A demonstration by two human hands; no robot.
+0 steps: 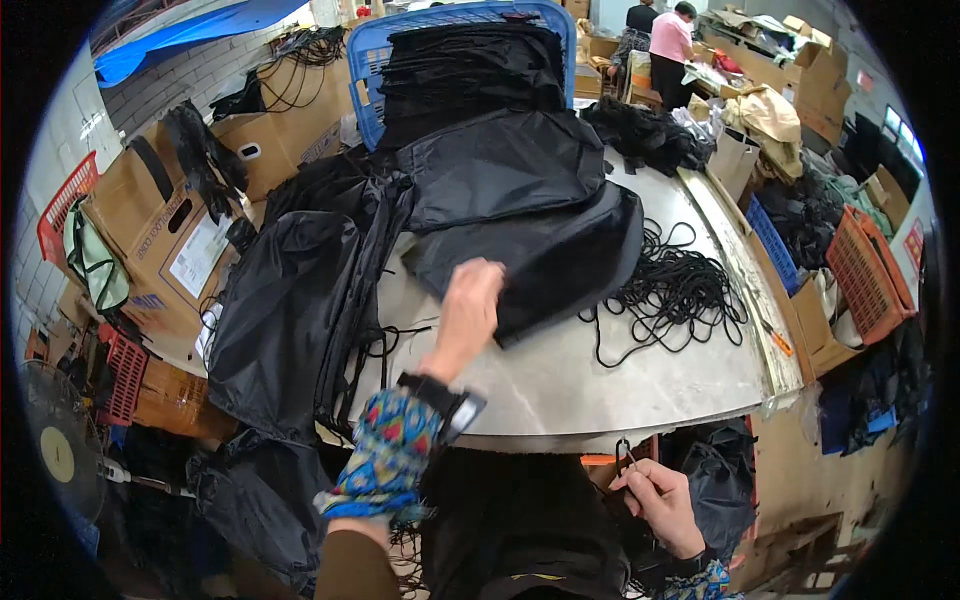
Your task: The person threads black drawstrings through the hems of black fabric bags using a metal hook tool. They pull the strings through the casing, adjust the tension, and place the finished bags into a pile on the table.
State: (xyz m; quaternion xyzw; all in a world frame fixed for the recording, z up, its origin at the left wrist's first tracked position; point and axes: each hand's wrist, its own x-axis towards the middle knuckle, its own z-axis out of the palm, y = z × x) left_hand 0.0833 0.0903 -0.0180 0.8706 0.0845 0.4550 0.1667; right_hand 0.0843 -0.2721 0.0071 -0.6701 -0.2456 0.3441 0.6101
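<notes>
My left hand [470,305], fingers curled together, is at the near left edge of a black fabric bag [570,265] lying on the pale table. It looks closed on that edge, though its fingertips are partly hidden. Just off the table's front edge, my right hand [662,505] pinches a thin metal pin [628,452] with a bit of black cord at it. A tangled heap of black cord [680,290] lies to the right of the bag. Another black bag [500,165] lies flat behind the first one.
More black bags [285,310] hang over the table's left side. At the back, a blue plastic basket [362,95] holds a stack of black fabric. An orange-handled cutter [780,340] lies by the right edge. Cardboard boxes [165,250] stand left; two people work far off.
</notes>
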